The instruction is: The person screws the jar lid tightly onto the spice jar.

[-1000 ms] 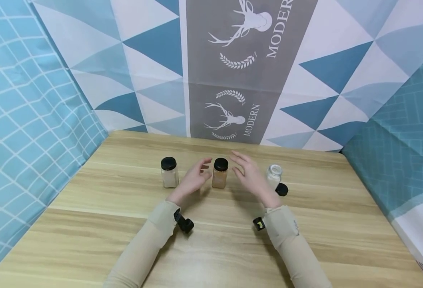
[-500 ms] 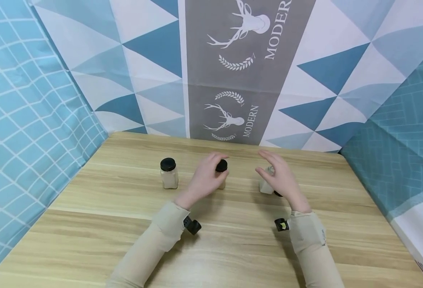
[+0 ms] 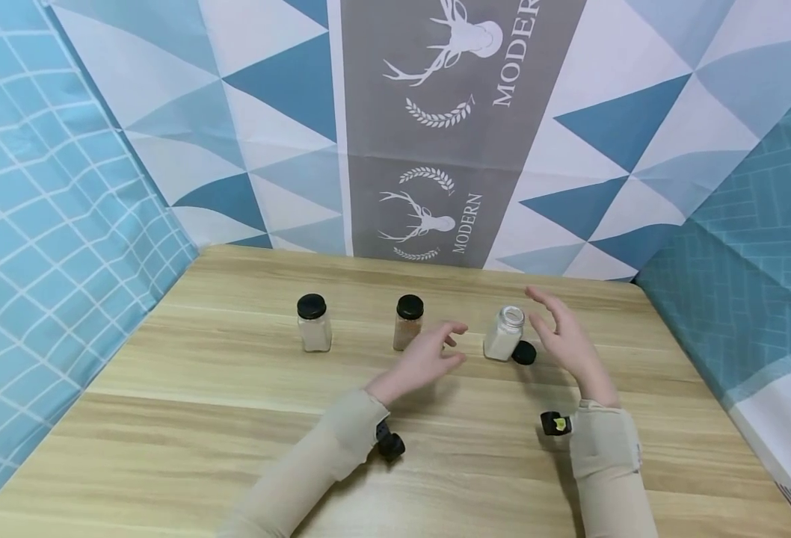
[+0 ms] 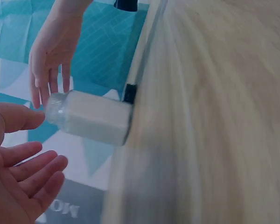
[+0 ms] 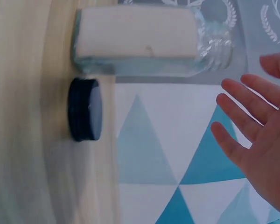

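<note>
An uncapped glass jar (image 3: 503,336) of white contents stands at the right of the group, its threaded mouth bare. Its black lid (image 3: 524,353) lies on the table beside its base, and shows large in the right wrist view (image 5: 85,109). My left hand (image 3: 425,359), fingers parted and holding nothing, hovers left of that jar and in front of a black-capped jar (image 3: 408,329) with brownish contents. To the right of the uncapped jar, my right hand (image 3: 567,340) is raised with spread fingers, touching nothing. Both hands flank the jar (image 4: 91,116) in the left wrist view.
Another black-capped jar (image 3: 314,325) with pale contents stands on the left of the wooden table (image 3: 187,418). Patterned cloth (image 3: 429,134) rises behind the table's back edge. Blue cloth hangs along both sides.
My left hand has come off the brown jar's cap and moved right toward the uncapped jar. My right hand has shifted right, from near the brown jar to beyond the uncapped one.
</note>
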### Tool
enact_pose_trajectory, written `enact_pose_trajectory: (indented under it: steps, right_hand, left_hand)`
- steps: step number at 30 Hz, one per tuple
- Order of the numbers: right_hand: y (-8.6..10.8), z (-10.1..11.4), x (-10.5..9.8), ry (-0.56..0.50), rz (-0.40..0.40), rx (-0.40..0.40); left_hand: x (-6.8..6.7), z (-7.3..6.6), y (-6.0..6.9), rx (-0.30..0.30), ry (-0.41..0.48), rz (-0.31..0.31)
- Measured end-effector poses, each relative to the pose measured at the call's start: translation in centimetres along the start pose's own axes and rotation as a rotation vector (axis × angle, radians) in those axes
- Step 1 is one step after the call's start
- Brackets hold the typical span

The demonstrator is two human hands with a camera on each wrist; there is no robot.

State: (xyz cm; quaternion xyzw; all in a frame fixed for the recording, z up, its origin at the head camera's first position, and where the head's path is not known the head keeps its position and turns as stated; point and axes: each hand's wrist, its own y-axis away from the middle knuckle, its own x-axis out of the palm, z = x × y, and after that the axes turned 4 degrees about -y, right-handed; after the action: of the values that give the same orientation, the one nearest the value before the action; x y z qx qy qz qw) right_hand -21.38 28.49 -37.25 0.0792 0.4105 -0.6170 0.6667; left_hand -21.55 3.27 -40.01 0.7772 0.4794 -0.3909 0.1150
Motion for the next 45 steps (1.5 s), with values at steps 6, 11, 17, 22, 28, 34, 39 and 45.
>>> enact_pose_trajectory:
  steps: [6, 11, 17, 22, 28, 34, 39, 45]
  right_hand:
    - [0.3, -1.4, 0.2, 0.016, 0.055, 0.053]
    - [0.7, -2.2, 0.7, 0.061, 0.194, 0.179]
    - [0.7, -2.8, 1.2, 0.115, 0.259, 0.202]
    - [0.6, -3.4, 1.5, 0.148, 0.301, 0.187]
    - [0.3, -3.7, 2.0, 0.172, 0.303, 0.163]
    - [0.3, -3.5, 2.2, 0.164, 0.341, 0.231]
    - [0.4, -3.3, 2.2, 0.178, 0.363, 0.271]
    - [0.5, -3.2, 2.0, 0.212, 0.363, 0.25]
  left_hand:
    - [2.4, 0.5, -1.5, -0.078, 0.141, 0.077]
    - [4.1, 0.6, -2.6, -0.12, 0.185, 0.111]
    - [4.8, 0.8, -4.0, -0.146, 0.234, 0.091]
    - [4.9, 1.2, -4.8, -0.124, 0.252, 0.097]
    - [4.7, 1.6, -5.3, -0.106, 0.254, 0.129]
    - [4.8, 1.6, -5.7, -0.084, 0.198, 0.158]
    - [5.1, 1.5, -5.9, -0.052, 0.117, 0.152]
    - [5.3, 1.4, -6.1, -0.052, 0.06, 0.141]
